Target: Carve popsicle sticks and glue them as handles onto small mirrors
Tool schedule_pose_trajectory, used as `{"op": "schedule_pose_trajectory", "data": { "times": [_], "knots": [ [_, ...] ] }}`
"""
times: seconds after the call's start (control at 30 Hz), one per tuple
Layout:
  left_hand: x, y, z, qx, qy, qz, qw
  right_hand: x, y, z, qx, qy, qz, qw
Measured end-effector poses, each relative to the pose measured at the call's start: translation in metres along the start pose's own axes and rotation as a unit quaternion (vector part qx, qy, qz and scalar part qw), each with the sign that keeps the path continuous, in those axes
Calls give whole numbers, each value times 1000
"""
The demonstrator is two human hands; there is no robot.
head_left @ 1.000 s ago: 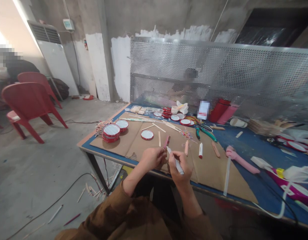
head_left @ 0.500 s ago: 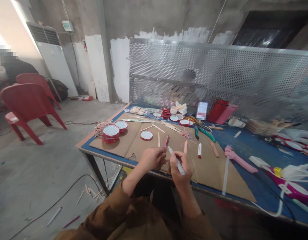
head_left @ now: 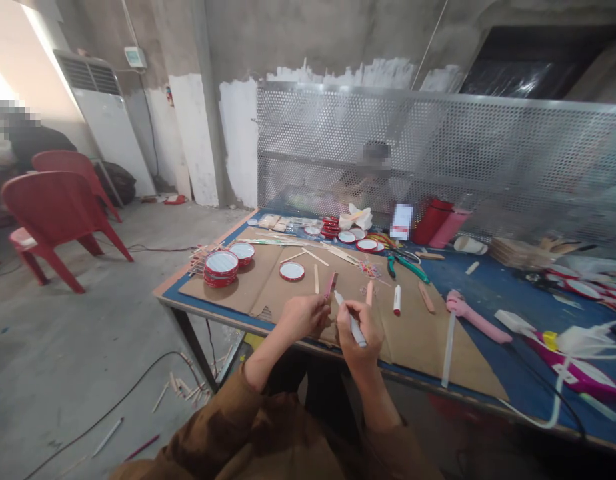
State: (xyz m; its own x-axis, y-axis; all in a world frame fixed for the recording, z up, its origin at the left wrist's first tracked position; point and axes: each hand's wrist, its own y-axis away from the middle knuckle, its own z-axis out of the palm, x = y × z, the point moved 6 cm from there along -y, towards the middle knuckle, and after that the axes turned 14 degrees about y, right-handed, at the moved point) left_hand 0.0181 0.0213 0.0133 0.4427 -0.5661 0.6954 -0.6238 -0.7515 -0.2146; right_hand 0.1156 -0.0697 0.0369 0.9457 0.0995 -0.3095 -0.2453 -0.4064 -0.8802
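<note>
My left hand (head_left: pixel 304 316) is closed, its fingers pinching a flat stick coloured dark pink (head_left: pixel 331 285) that points up and away from me. In my right hand (head_left: pixel 371 328) is a white marker pen (head_left: pixel 357 331), gripped like a writing tool. The marker's tip is close beside the coloured stick; whether they touch, I cannot tell. Both hands are over the cardboard sheet (head_left: pixel 268 283) at the near table edge. Just beyond the right hand lie a peach-coloured stick (head_left: pixel 370 292) and a white pen with a red end (head_left: pixel 397 300). A plain wooden stick (head_left: pixel 317 279) lies past the left hand.
White discs with red rims include a single one (head_left: pixel 292 271) and a stack (head_left: pixel 221 275). Rightward are green-handled pliers (head_left: pixel 412 268), a pink glue gun (head_left: pixel 483 323) and a power strip (head_left: pixel 578 375) with cables. A perforated metal panel (head_left: pixel 313 133) backs the table (head_left: pixel 528 367).
Almost nothing differs. The view has shifted slightly; both hands keep the same grip, with the marker tip still close to the stick.
</note>
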Motion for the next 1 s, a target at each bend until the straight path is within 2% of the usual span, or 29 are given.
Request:
{"op": "schedule_pose_trajectory", "data": {
  "times": [0.8, 1.0],
  "knots": [
    [1, 0, 0, -1, 4, -9, 1000, 1, 1, 4, -28, -15, 3, 999],
    [-1, 0, 1, 2, 7, -5, 1000, 2, 0, 1, -1, -5, 14, 1000]
  ]
}}
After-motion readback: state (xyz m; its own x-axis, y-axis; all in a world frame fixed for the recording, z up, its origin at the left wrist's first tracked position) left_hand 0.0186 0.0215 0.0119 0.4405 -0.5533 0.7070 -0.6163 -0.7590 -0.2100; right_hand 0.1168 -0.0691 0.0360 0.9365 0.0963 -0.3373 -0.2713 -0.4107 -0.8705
